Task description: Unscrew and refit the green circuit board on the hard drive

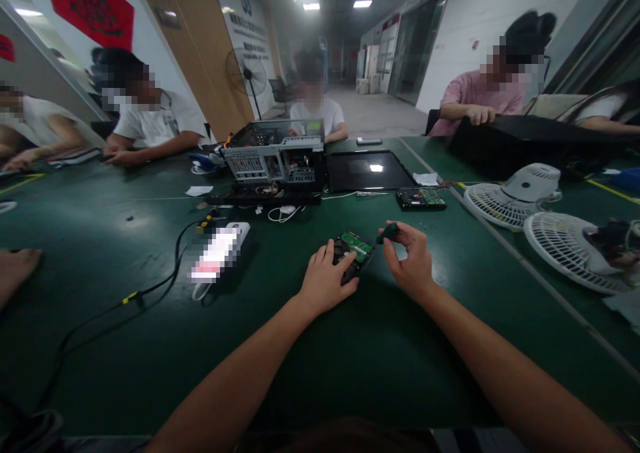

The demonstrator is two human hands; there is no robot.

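A hard drive (356, 245) with its green circuit board facing up lies on the green table in front of me. My left hand (327, 276) grips it from the left, fingers spread over its body and hiding part of it. Just right of the drive, my right hand (413, 260) is raised and pinches a small dark green tool (387, 232) between thumb and fingers. The tool's tip is too small to make out, and I cannot tell whether it touches the drive. A second hard drive (421, 198) rests farther back on the right.
An opened computer case (275, 153) stands behind, beside a flat black panel (367, 171). To the left are a lit phone (217, 253) and a black cable (177, 256). White fan parts (520, 193) lie at right. Several people sit around the table (280, 400).
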